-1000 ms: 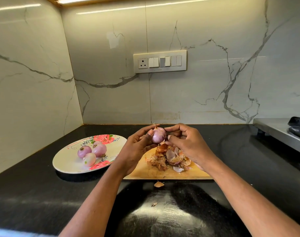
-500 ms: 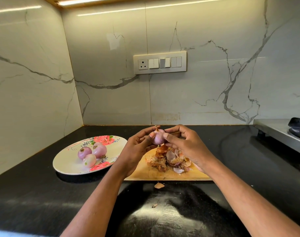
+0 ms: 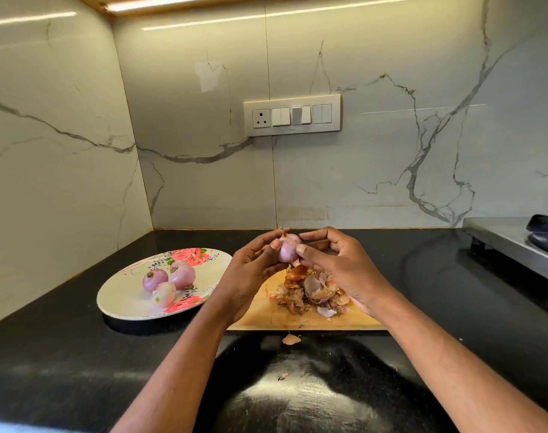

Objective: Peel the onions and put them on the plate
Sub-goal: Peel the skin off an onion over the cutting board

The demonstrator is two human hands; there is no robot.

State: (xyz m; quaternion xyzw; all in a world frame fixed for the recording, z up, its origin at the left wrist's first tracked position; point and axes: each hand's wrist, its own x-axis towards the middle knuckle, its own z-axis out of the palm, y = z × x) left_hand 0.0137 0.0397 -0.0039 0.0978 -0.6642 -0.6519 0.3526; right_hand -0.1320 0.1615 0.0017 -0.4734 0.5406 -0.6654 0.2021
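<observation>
Head view shows you mid-peel on what looks like the last onion. Your left hand grips the onion from its left side, fingers and thumb curled round it, while your right hand pinches at its right flank with thumb and forefinger, the other fingers loosely curled. You hold the onion in the air above the far end of the wooden cutting board, right over the heap of skins.

The onion shows mostly smooth pale purple, with a dry brownish tip at the top, so I judge the peeling nearly done. Your next move calls for pulling off that tip and any last papery layer, letting the scraps fall on the heap, then carrying the onion left to the plate and setting it gently beside the others so none roll off.

The count: one onion in your hands, three peeled onions touching in a cluster on the flowered plate, one plate, one board, one heap of skins. Two stray skin scraps lie on the black counter nearer you than the board.
</observation>
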